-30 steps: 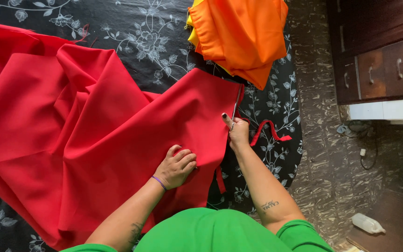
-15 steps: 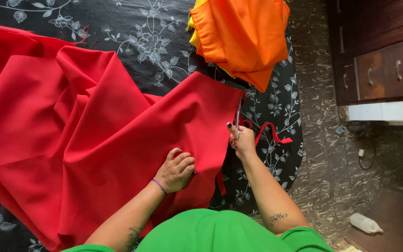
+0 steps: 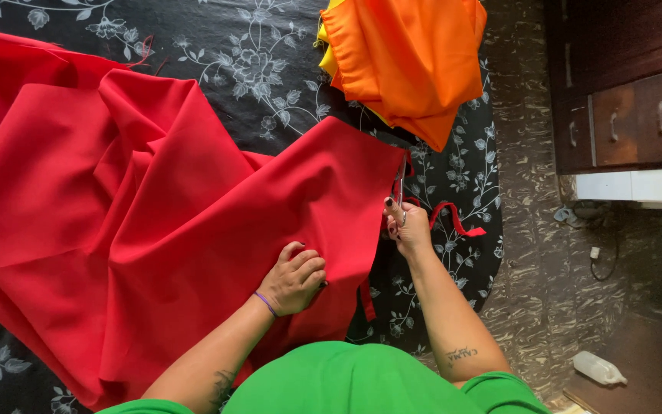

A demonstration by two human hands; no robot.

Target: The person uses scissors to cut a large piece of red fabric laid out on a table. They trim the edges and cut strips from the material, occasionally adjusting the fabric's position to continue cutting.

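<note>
Head view: right hand [image 3: 406,228] grips scissors [image 3: 399,186]; left hand [image 3: 294,277] flat on red fabric [image 3: 155,230], floral black cloth [image 3: 254,61].

The left grip [image 3: 294,277] presses flat on the red cloth [image 3: 155,230]. At the cloth's right edge, the right grip [image 3: 406,226] holds scissors [image 3: 399,184]. Beyond that edge lies orange fabric [image 3: 411,61].

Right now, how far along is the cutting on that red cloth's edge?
Done: a cut red strip already trails beside the right hand. In hand: that hand's grip works scissors along the red fabric edge while the left hand presses it flat. Left: a short stretch up to the far corner, by the orange cloth.
</note>
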